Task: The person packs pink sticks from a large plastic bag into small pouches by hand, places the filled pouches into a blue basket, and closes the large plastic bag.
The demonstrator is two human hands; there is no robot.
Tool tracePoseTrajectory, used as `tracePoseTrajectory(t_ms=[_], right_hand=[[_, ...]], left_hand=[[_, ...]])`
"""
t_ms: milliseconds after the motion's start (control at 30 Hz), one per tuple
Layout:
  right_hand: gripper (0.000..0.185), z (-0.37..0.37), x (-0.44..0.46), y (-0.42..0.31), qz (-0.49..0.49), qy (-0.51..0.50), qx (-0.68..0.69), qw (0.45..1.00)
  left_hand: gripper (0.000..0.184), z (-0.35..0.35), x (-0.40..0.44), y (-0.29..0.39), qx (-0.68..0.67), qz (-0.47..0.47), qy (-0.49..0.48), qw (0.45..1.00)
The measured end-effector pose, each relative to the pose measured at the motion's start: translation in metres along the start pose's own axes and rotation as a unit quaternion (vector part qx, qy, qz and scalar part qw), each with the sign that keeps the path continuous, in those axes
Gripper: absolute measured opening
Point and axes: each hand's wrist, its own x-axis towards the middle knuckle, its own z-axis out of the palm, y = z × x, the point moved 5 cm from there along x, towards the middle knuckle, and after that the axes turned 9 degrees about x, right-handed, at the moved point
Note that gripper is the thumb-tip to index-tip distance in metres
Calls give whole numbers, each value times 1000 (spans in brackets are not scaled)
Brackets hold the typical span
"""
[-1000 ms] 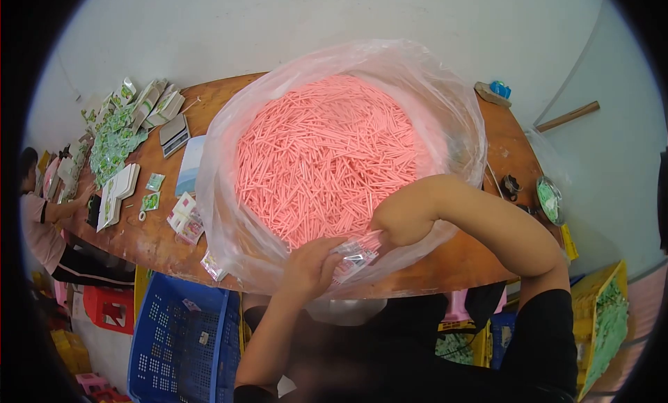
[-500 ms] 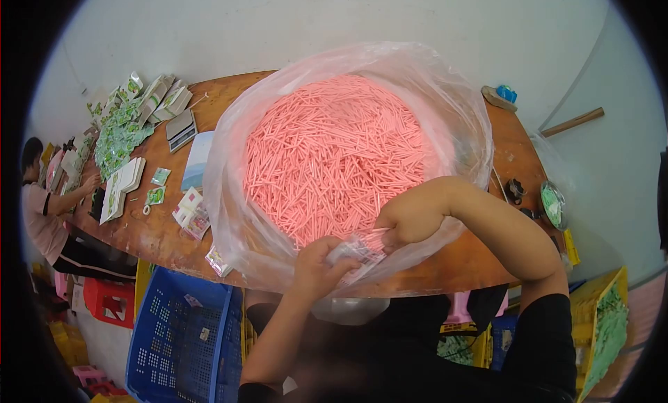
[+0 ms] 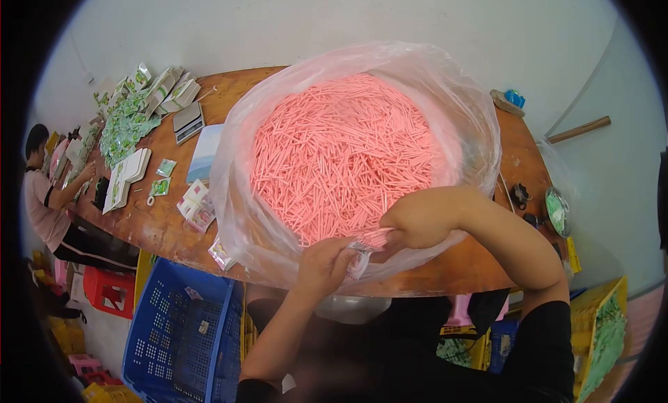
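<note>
A large clear plastic bag (image 3: 233, 229) stands open on the wooden table, full of thin pink sticks (image 3: 341, 152). At its near edge my left hand (image 3: 323, 267) grips a small clear packet (image 3: 358, 262). Pink sticks show at the packet's mouth. My right hand (image 3: 421, 219) is closed at that mouth, its fingers wrapped round the ends of some pink sticks; its fingertips are partly hidden.
Left on the table (image 3: 167, 239) are printed packets (image 3: 197, 205), a scale (image 3: 188, 123), cards (image 3: 126, 178) and a green pile (image 3: 124, 135). A blue crate (image 3: 181, 326) stands below. Another person (image 3: 52, 201) is at far left. A metal bowl (image 3: 557, 212) is at right.
My right hand has come to the packet's mouth with pink sticks, and the packet is now more bunched and upright in my left hand. The view has shifted slightly.
</note>
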Motion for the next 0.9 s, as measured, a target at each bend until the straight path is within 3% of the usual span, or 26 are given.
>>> tracePoseTrajectory(t_ms=[333, 467, 900], right_hand=[[22, -3, -14, -20, -12, 99, -29, 995], [18, 2, -9, -20, -34, 108, -28, 993], [32, 1, 13, -21, 47, -10, -40, 998]], left_hand=[[22, -4, -6, -8, 3, -53, 6, 999], [25, -7, -9, -10, -4, -27, 28, 999], [30, -2, -9, -12, 53, 16, 5, 998]])
